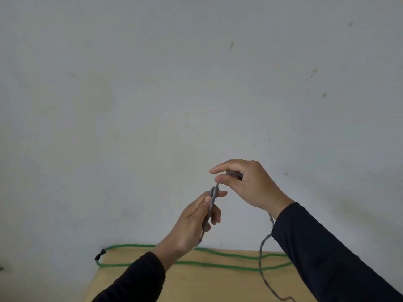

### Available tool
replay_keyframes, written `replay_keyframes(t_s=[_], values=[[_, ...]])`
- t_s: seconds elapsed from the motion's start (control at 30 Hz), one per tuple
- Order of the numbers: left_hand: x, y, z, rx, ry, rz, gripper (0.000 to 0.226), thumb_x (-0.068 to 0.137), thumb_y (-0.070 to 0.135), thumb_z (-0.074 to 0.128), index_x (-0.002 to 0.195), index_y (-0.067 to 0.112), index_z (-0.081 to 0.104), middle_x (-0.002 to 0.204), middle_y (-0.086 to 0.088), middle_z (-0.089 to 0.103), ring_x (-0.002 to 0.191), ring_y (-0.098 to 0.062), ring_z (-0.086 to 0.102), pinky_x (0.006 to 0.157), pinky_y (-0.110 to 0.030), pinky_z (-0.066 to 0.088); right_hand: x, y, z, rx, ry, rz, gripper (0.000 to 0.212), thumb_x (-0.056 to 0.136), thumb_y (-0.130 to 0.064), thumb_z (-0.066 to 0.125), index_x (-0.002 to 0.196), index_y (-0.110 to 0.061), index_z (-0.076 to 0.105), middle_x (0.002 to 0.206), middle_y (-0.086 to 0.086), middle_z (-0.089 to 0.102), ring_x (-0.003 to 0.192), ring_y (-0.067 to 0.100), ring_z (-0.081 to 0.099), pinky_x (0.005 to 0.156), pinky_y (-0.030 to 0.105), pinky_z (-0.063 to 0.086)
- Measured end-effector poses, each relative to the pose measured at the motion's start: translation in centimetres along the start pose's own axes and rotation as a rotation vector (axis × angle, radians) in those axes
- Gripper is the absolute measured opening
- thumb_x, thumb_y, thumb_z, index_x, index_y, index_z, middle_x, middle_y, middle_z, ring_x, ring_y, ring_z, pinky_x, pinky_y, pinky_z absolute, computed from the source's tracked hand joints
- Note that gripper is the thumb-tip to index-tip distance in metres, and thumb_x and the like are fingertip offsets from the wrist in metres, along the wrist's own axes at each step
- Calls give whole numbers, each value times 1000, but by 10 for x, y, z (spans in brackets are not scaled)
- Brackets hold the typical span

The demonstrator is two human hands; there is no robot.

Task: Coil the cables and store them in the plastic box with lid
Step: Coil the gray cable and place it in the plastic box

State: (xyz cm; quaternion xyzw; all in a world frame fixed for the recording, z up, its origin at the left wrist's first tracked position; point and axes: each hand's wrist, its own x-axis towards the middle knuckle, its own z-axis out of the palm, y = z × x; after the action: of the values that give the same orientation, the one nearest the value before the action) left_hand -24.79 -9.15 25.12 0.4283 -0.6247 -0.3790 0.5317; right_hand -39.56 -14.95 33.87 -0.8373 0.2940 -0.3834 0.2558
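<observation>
A grey cable (261, 253) is held up in front of the wall by both hands. My left hand (196, 221) grips a folded bunch of it between thumb and fingers. My right hand (244, 184) pinches the cable's upper part just above and to the right. From under my right wrist the cable's loose end hangs down onto the table. A green cable (229, 255) lies in long loops along the back of the wooden table (196, 284), its black end at the table's left corner. No plastic box is in view.
A plain pale wall (174, 83) fills most of the view behind the table. The table's left edge runs down from the green cable's black end (99, 256). Both dark sleeves cross the lower part of the view.
</observation>
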Motion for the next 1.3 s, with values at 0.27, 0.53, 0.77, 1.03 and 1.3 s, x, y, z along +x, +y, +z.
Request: replay_keyframes(t_s=[0.27,0.53,0.77,1.03,1.3], values=[[1,30,7,-577,-42,22,41,96,37,29,115,25,64,50,9,16,44,-9,17,47,-18,23,-5,14,10,233,143,101,21,93,-15,52,105,-13,69,50,-30,57,53,-12,53,55,4,37],[41,70,-26,-1016,239,199,39,100,36,21,115,24,55,55,7,14,43,-6,25,45,-14,31,-25,31,54,79,34,163,31,96,-19,46,126,-25,55,95,-17,68,85,-13,61,79,18,51],[55,37,-61,-132,490,144,40,102,31,21,141,40,24,52,13,42,53,-5,39,65,-22,35,-32,16,66,-202,-181,-140,26,95,-25,47,116,-20,63,87,0,67,74,5,54,70,19,42],[-2,17,-13,136,51,98,32,98,44,30,98,36,61,59,1,45,53,-7,39,56,-18,34,3,-1,6,20,-29,-37,8,83,-18,67,88,-20,73,80,-1,73,76,14,66,73,24,50],[3,43,-4,-641,-76,28,44,93,36,29,110,22,67,53,9,14,43,-5,17,43,-17,20,9,2,3,361,58,33,14,86,-24,59,91,-26,72,50,-14,50,48,7,37,51,16,33]])
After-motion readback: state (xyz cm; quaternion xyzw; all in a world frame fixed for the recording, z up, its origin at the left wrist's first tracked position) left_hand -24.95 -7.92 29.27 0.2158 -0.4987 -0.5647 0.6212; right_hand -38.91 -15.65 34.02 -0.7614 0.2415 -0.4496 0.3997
